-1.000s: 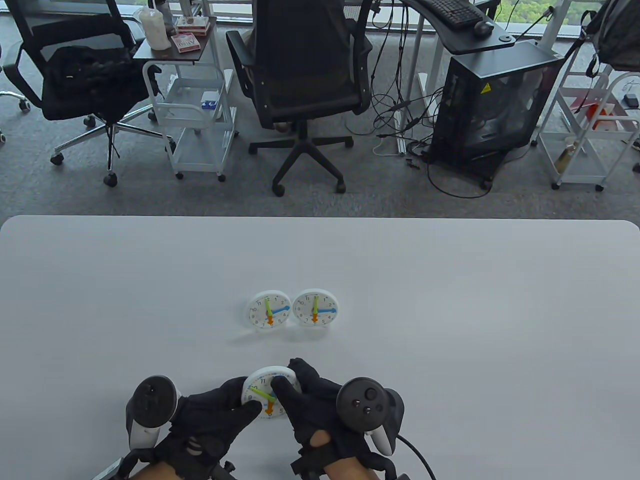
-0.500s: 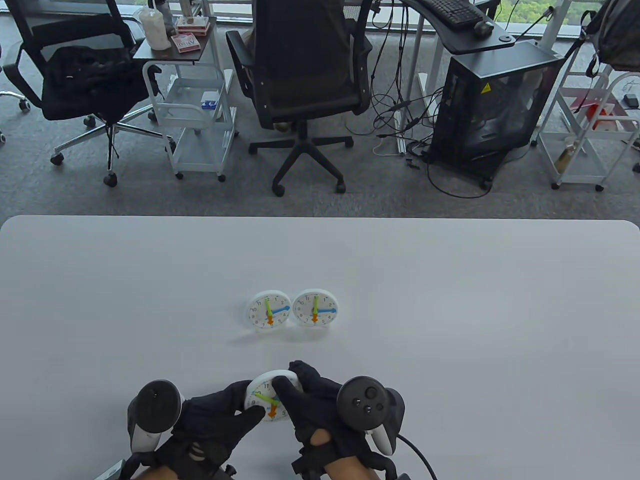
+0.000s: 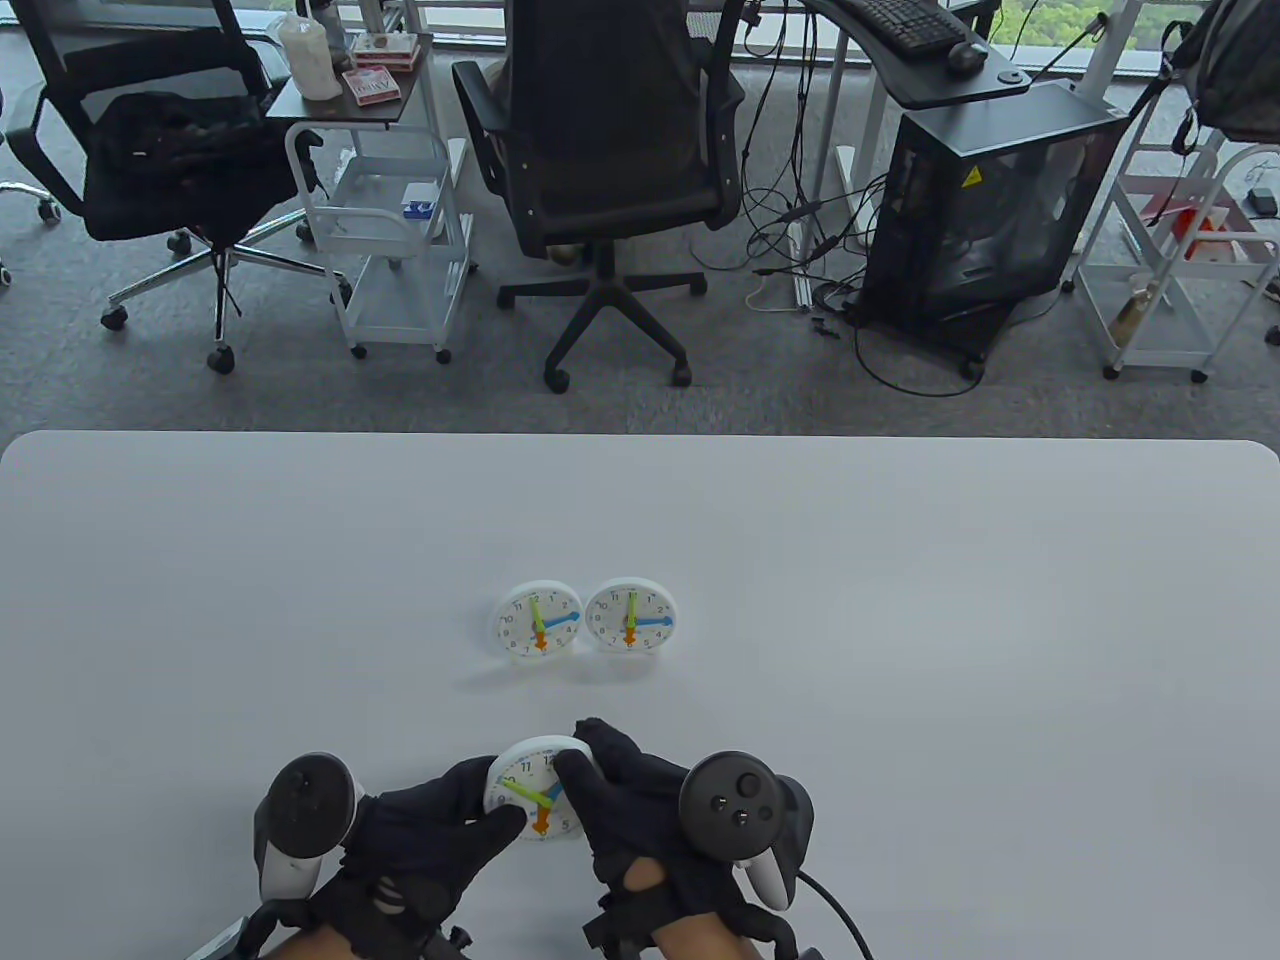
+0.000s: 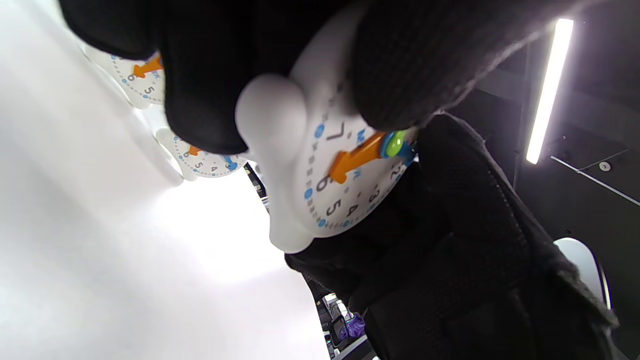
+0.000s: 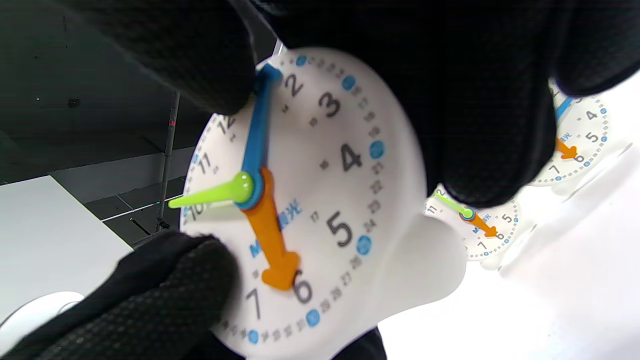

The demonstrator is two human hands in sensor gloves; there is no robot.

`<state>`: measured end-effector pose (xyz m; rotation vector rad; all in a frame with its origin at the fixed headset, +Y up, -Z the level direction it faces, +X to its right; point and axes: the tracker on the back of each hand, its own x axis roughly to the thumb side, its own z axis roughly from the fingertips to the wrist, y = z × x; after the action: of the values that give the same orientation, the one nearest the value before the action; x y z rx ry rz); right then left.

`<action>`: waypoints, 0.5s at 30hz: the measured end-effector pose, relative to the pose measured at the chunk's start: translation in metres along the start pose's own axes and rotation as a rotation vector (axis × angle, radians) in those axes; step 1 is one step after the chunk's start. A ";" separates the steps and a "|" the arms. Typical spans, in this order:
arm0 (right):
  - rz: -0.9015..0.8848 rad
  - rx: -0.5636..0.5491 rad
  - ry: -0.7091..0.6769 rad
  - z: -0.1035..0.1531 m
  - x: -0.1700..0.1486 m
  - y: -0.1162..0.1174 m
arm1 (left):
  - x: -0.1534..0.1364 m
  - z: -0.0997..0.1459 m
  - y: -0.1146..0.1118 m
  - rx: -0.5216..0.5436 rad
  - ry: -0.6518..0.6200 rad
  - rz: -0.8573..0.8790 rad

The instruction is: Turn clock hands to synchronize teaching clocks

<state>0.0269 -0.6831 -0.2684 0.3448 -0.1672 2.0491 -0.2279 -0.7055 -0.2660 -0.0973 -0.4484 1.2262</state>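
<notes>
Left hand (image 3: 420,835) and right hand (image 3: 640,800) both gripping near clock (image 3: 535,790) at table's (image 3: 900,620) near edge, left holding its left rim, right fingertip (image 5: 200,65) against blue hand (image 5: 257,135) near 1. Beyond, well apart, two clocks (image 3: 587,620) standing side by side, just touching. On held dial: orange hand (image 5: 272,240) at 6, green hand (image 5: 210,192) at 10, blue lettering blurred.

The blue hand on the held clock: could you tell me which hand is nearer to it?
Right. The right hand has a fingertip at the blue hand's tip; the left hand grips the held clock's opposite rim, near the 8.
</notes>
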 end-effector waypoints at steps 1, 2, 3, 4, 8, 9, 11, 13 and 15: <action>0.000 -0.001 -0.002 0.000 0.000 0.000 | 0.000 0.000 0.000 0.000 0.004 0.006; -0.001 -0.001 -0.003 0.000 0.000 0.000 | -0.001 0.000 0.001 0.001 0.008 0.015; -0.002 -0.001 -0.004 0.000 0.000 0.000 | -0.001 0.000 0.001 0.000 0.015 0.027; -0.007 0.000 -0.005 0.000 0.000 0.000 | -0.002 0.000 0.001 0.001 0.021 0.038; -0.016 0.006 -0.003 0.000 0.000 0.000 | -0.004 -0.001 0.002 0.002 0.039 0.062; -0.016 0.008 -0.005 0.000 0.001 0.000 | -0.005 -0.001 0.002 0.002 0.046 0.078; -0.022 0.009 -0.005 0.000 0.000 0.000 | -0.006 -0.001 0.003 0.002 0.058 0.097; -0.031 0.017 -0.003 0.000 0.000 0.000 | -0.007 -0.002 0.003 0.004 0.065 0.105; -0.036 0.021 -0.001 0.000 0.000 0.001 | -0.009 -0.002 0.004 0.004 0.077 0.125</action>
<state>0.0263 -0.6830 -0.2686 0.3594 -0.1395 2.0162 -0.2329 -0.7120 -0.2715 -0.1708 -0.3765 1.3417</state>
